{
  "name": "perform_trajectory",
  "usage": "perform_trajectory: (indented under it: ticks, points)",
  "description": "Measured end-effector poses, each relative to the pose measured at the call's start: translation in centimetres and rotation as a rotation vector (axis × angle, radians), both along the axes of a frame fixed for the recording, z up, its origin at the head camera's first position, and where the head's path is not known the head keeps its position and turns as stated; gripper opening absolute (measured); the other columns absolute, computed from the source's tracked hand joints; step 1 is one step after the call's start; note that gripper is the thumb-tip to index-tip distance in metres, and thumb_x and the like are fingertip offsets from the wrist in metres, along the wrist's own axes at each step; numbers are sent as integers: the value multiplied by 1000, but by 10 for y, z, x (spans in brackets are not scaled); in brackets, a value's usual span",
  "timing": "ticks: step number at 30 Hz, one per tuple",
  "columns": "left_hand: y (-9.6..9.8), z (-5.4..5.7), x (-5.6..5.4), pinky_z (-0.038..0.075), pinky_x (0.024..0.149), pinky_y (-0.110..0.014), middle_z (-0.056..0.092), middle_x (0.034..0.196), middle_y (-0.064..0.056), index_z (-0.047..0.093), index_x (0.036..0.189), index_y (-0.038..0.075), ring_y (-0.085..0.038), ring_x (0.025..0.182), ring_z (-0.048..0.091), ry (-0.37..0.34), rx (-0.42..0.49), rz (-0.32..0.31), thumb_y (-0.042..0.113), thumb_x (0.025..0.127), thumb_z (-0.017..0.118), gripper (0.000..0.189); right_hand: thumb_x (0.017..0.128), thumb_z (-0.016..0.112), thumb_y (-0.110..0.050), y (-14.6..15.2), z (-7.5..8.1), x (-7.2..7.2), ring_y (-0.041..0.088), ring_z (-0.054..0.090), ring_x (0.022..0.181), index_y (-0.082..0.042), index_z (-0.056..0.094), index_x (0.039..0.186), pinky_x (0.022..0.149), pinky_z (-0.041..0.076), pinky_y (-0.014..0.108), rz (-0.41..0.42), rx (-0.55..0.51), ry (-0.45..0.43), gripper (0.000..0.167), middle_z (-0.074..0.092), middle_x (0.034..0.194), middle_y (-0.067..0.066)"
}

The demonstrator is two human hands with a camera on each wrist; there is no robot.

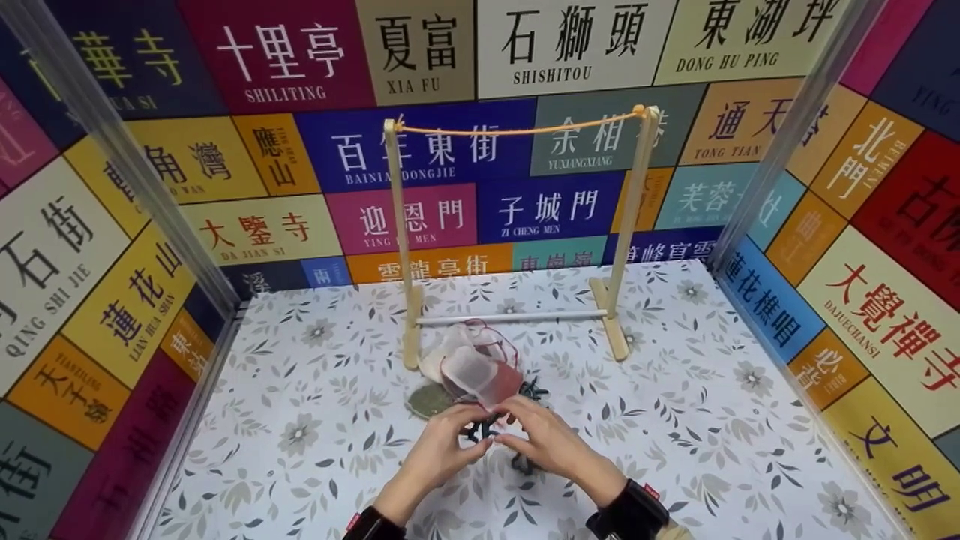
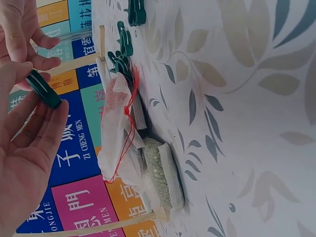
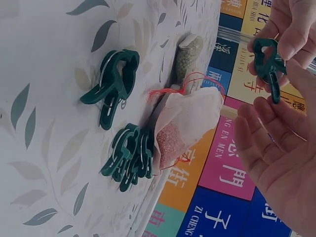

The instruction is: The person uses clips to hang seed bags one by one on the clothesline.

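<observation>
Hands meet low over the floral table [image 1: 750, 450], close together, in front of a small wooden rack [image 1: 409, 247] strung with an orange cord [image 1: 517, 132]. The left hand [image 1: 439, 450] pinches a dark green clip [image 2: 43, 89] between thumb and fingertips; in the right wrist view that clip [image 3: 269, 66] hangs from those fingers, off the table. The right hand [image 1: 551, 442] is just beside it, palm showing, fingers loosely spread and gripping nothing.

Beyond the hands, by the rack's foot, lies a heap of mesh bags: a white one with reddish filling [image 3: 185, 126], tied with red string [image 2: 129, 111], leaning over a flat one of greenish grain [image 2: 163, 173]. More green clips sit on the table near the bags, a bunch [image 3: 131, 155] touching the white bag and a pair [image 3: 112, 86] just apart. Walls of coloured name signs [image 1: 420, 154] stand all round.
</observation>
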State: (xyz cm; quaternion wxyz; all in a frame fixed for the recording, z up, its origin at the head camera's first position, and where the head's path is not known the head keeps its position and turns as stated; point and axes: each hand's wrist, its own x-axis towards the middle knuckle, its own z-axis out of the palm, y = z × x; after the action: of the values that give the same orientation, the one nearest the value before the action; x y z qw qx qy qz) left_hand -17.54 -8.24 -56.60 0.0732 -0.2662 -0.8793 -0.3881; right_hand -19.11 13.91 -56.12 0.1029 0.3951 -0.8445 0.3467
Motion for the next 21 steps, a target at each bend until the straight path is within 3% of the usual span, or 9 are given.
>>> perform_trajectory:
  ticks: [5, 8, 11, 17, 21]
  points:
    - [1, 8, -4, 58, 84, -26, 69, 122, -3, 68, 124, 12, -16, 105, 68, -29, 30, -31, 28, 93, 71, 35, 93, 70, -21, 1, 10, -2, 17, 63, 94, -6, 61, 120, 75, 54, 30, -18, -41, -117, 31, 63, 112, 5]
    - [0, 15, -8, 58, 84, -29, 69, 121, -4, 66, 125, 12, -17, 103, 68, 16, 49, -53, 32, 93, 70, 38, 93, 69, -24, 4, 21, -6, 21, 65, 96, -7, 60, 121, 77, 55, 31, -36, -51, -173, 34, 62, 114, 5]
    - [-4, 18, -14, 58, 82, -29, 68, 119, -5, 64, 126, 11, -17, 100, 68, 56, 57, -32, 32, 92, 71, 40, 93, 70, -25, 8, 34, -11, 20, 65, 95, -9, 60, 122, 78, 56, 32, -59, -46, -173, 34, 63, 112, 3]
    - [-16, 18, -35, 57, 75, -31, 67, 106, -9, 64, 121, 7, -17, 85, 67, 38, 74, 163, 16, 90, 71, 33, 91, 72, -23, 21, 56, -22, 19, 65, 93, -8, 61, 122, 77, 54, 31, -117, 2, -64, 36, 65, 110, 4]
    - [-21, 13, -50, 55, 78, -36, 67, 109, -13, 62, 122, 6, -24, 90, 67, -17, 76, 301, 12, 89, 70, 35, 88, 75, -21, 24, 68, -29, 24, 64, 96, -7, 63, 120, 77, 53, 34, -135, 15, -33, 37, 66, 114, 7]
